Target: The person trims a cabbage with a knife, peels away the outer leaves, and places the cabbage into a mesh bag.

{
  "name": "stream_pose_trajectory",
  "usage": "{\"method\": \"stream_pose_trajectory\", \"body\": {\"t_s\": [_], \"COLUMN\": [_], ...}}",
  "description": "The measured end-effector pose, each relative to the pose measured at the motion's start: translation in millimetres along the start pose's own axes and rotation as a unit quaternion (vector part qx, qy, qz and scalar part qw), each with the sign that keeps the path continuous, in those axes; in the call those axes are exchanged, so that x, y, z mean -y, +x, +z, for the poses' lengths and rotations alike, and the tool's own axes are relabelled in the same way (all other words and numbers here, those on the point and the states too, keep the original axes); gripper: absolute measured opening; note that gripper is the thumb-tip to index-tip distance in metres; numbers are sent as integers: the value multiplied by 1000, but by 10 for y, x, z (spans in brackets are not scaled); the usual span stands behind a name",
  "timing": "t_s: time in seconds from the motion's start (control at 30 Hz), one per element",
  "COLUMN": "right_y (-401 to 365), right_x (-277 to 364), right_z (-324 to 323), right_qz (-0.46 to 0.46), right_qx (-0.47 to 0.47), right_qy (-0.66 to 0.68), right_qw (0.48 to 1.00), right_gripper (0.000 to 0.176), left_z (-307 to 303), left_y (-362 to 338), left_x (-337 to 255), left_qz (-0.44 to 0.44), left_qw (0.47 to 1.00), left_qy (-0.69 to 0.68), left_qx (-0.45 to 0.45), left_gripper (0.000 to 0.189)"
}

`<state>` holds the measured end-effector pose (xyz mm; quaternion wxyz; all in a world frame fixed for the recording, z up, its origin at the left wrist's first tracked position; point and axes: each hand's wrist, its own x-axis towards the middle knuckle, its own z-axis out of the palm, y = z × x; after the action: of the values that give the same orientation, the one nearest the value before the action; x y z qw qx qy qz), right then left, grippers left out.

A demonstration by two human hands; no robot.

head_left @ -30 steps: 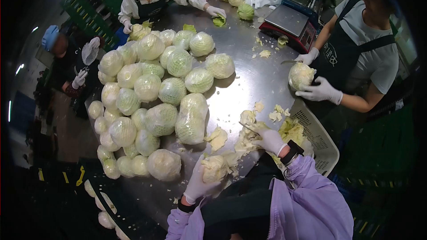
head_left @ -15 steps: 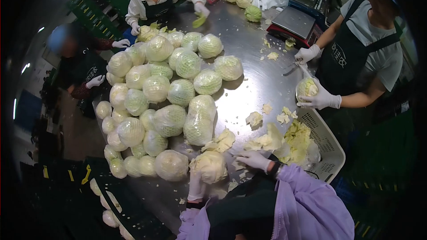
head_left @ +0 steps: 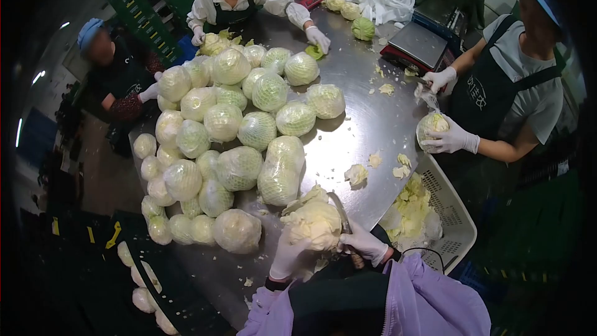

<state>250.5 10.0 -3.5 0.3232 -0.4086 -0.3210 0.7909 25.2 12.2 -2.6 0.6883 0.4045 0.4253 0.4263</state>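
Here, cabbage [head_left: 315, 225] in left grip [head_left: 290, 257]

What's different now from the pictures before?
The cabbage and the right hand have come closer together, and the curved knife in that hand is now at the cabbage's side. Big leaves that lay beside the basket are gone from the table. The left hand still holds the cabbage; the wrapped cabbages stayed put.

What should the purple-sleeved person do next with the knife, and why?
Maybe trim the cabbage's flared outer leaf with the knife: the left hand holds the cabbage, the right hand has the knife beside it, and that leaf sticks out.
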Motion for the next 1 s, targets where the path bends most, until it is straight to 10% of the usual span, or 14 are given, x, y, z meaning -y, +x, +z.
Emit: {"method": "stream_pose_trajectory", "body": {"t_s": [0.13, 0.2, 0.43, 0.5, 0.63, 0.7, 0.77, 0.83, 0.87, 0.93, 1.0], "right_y": [8, 64, 192, 113, 62, -16, 7, -16, 37, 24, -28], "right_x": [-14, -141, -448, -281, 72, 299, 395, 556, 471, 445, 568], "right_z": [162, 63, -187, -288, -521, -451, -321, -43, -20, 74, 263], "right_qz": [-38, -42, -46, -65, -169, -178, -174, -225, -229, -268, -414], "right_qx": [-50, -50, -86, -98, -58, -60, -36, 0, -7, -59, -174], "right_qy": [54, 89, 288, 266, 188, 88, 69, -74, -116, -273, -440], "right_qw": [997, 994, 953, 957, 966, 978, 982, 972, 967, 922, 777], "right_gripper": [41, 41, 38, 40, 51, 62, 75, 82, 86, 86, 59], "left_z": [301, 438, 472, 99, -26, -62, 76, 322, 318, 265, 228], "left_y": [-27, 11, -185, -308, -272, -283, -179, -55, -4, 109, 160], "left_x": [-146, -126, -219, -144, -305, -178, -121, -63, -67, -57, -8], "left_qz": [30, 212, 201, -34, -178, -105, -14, 7, 14, 45, 49], "left_qw": [999, 966, 969, 953, 864, 980, 997, 908, 910, 995, 997], "left_qy": [18, 123, 141, 243, 436, 167, 69, -396, -395, 72, 49], "left_qx": [-36, -83, -15, 178, 175, -36, 17, 134, 126, 46, 29], "left_gripper": [49, 52, 29, 27, 42, 53, 71, 83, 83, 89, 90]}}
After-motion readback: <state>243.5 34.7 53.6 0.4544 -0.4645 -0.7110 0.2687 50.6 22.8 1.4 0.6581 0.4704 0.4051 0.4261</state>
